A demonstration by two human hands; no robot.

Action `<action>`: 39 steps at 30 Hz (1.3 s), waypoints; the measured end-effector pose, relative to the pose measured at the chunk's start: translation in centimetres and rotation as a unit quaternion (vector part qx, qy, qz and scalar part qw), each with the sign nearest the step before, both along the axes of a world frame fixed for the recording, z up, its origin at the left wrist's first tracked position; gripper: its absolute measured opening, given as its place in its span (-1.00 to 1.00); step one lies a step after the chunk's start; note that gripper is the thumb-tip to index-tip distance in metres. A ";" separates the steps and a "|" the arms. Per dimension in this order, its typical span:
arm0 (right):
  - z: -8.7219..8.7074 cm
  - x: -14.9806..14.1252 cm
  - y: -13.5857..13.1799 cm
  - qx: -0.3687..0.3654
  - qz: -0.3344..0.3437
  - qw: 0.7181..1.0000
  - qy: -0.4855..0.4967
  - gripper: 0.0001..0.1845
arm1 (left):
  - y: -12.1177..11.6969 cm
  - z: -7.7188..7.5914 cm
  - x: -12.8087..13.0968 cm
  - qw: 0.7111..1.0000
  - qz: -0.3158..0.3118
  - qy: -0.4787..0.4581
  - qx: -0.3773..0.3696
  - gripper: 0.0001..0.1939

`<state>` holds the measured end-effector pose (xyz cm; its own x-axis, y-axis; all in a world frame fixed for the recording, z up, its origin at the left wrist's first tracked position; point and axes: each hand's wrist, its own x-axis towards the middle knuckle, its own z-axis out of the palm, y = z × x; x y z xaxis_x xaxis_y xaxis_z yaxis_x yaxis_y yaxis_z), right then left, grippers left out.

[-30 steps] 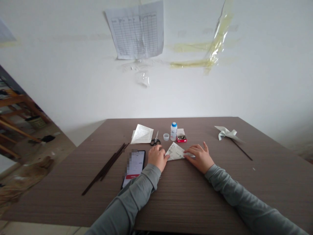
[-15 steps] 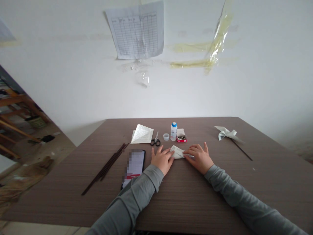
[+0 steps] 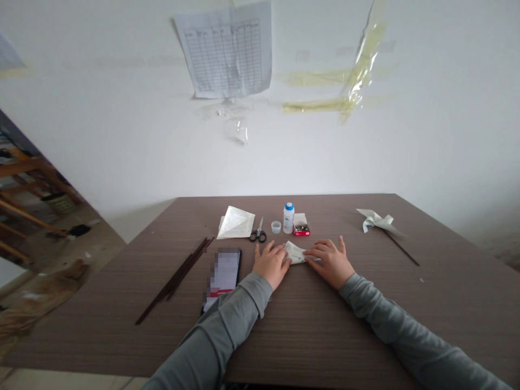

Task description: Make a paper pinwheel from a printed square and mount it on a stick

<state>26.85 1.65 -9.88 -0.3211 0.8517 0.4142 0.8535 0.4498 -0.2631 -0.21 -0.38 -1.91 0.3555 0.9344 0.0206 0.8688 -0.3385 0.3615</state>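
left hand (image 3: 272, 265): flat and open, fingertips pressing one end of the paper, no pinch
right hand (image 3: 331, 264): flat and open, fingertips on the other end, no pinch
folded paper (image 3: 296, 252): between 2 hands, lying on the wood table (image 3: 357, 325)
beyond left hand: scissors (image 3: 258, 234)
risk: lifting either hand could let the fold spring open; sliding could skew it

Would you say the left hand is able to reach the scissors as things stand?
Probably yes: the left hand rests against the folded paper, and the scissors lie just beyond its fingers, with nothing visible in the way.
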 end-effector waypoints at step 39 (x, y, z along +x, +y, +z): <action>2.3 -1.6 -1.4 -0.037 -0.032 0.997 -0.066 -0.54 | 0.0 -0.3 0.6 0.999 0.012 0.035 0.031 -0.53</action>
<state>25.23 0.21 -7.62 -0.3120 0.8989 0.3077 0.9093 0.3764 -0.1776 0.44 -0.38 -2.22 0.3359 0.9403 0.0540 0.8990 -0.3372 0.2795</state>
